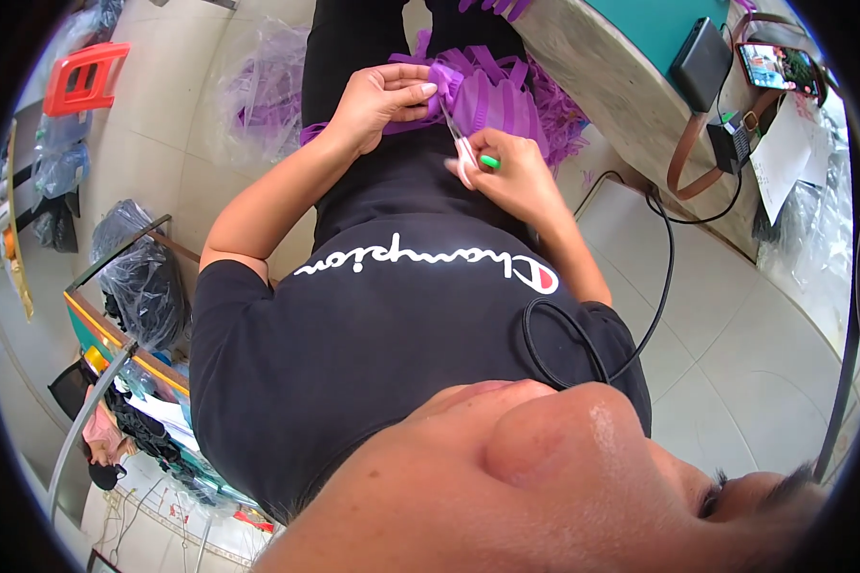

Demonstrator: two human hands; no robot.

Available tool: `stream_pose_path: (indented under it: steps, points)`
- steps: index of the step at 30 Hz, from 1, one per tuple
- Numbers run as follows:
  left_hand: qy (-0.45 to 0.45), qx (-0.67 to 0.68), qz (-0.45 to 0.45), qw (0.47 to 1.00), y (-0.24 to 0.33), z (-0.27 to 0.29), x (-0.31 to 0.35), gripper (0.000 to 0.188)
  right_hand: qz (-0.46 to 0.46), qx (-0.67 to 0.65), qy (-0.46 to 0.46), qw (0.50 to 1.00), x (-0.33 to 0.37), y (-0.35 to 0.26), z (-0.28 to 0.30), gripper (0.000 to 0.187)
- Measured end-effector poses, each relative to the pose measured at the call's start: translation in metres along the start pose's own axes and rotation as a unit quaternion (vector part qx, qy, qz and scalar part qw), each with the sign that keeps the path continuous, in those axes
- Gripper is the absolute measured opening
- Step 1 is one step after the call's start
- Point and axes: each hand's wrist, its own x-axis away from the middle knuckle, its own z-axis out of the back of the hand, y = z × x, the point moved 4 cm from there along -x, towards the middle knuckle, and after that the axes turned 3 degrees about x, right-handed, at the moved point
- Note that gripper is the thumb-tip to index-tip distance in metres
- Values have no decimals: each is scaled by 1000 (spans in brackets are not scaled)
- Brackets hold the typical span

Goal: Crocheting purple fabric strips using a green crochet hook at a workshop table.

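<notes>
A gathered piece of purple fabric (443, 80) is pinched between the thumb and fingers of my left hand (384, 103), above my lap. In my right hand (514, 177) is a pair of scissors (465, 160) with a pale pink handle; its blades point up at the fabric beside my left fingertips. I cannot tell whether the blades touch the cloth. A small green piece (489, 161) shows by the right fingers, its kind unclear. More purple strips with ruffled bands (506, 110) lie across my lap and hang off to the right.
A clear plastic bag with purple pieces (263, 105) lies on the floor at left, near a red plastic stool (86, 79). At upper right a table (631, 38) bears a black power bank (701, 63) and a phone (780, 71). A black cable (672, 248) loops beside my right arm.
</notes>
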Motion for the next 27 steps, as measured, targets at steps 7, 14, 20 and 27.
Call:
stream_pose_path:
  steps: [7, 14, 20, 27]
  points:
    - [-26, -12, 13, 1000, 2, 1, 0, 35, 79, -97, 208, 970, -23, 1, 23, 17]
    - [-23, -32, 24, 999, 9, -1, 7, 27, 127, -126, 245, 953, -50, -1, -5, 26]
    - [-168, -132, 82, 973, 17, 5, 4, 30, 122, -127, 227, 958, -40, 14, -5, 19]
    - [-255, -181, 86, 946, 34, 23, 2, 28, 113, -106, 270, 950, -46, 26, -4, 15]
